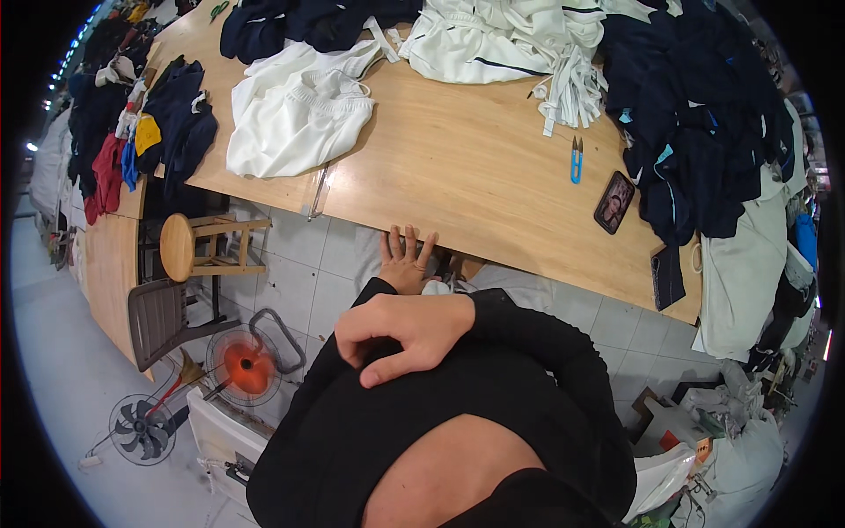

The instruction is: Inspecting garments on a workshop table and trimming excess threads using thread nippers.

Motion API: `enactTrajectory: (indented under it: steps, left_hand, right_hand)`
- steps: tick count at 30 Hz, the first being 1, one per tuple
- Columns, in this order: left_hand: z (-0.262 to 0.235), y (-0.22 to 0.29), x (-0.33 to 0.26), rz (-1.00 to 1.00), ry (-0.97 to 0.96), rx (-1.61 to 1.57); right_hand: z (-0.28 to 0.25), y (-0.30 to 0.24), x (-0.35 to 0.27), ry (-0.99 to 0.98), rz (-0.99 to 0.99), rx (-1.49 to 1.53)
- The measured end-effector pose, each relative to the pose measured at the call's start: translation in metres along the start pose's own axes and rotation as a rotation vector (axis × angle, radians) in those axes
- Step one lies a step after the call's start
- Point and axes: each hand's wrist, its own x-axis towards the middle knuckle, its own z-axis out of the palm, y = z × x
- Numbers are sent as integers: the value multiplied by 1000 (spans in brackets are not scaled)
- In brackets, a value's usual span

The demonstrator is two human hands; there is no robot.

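Observation:
My left hand (406,266) lies with its fingers spread, fingertips at the near edge of the wooden table (458,167); nothing is in it. My right hand (409,330) crosses over my left forearm, its fingers curled round the black sleeve (330,374). On the table beyond my hands, a pair of white trousers (299,114) with a gathered waistband lies bunched to the left. Over to the right are blue-handled thread snips (576,161) and a phone (614,202) with its screen lit.
White garments (475,44) and dark navy garments (704,123) are heaped at the far side and right. A wooden stool (179,247), a grey folding chair (158,321) and an orange-centred fan (246,365) stand at left. Plastic bags (739,458) lie at lower right.

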Motion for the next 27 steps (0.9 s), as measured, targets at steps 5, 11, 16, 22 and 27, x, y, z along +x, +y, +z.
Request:
enactTrajectory:
  steps: [5,11,16,22,27]
  left_hand:
    - [4,1,0,35,81,139]
    - [15,11,-1,23,244,100]
    - [-3,-15,1,102,-257,6]
    - [-166,-48,64,126,-413,-546]
    - [-252,-113,191,103,211,-767]
  right_hand:
    - [-9,-4,-7,16,-99,40]
    - [-12,-27,5,17,-16,126]
    - [-99,63,-20,575,529,-756]
    - [-191,159,-111,1242,636,-1517]
    - [-196,160,-104,1203,771,-1631]
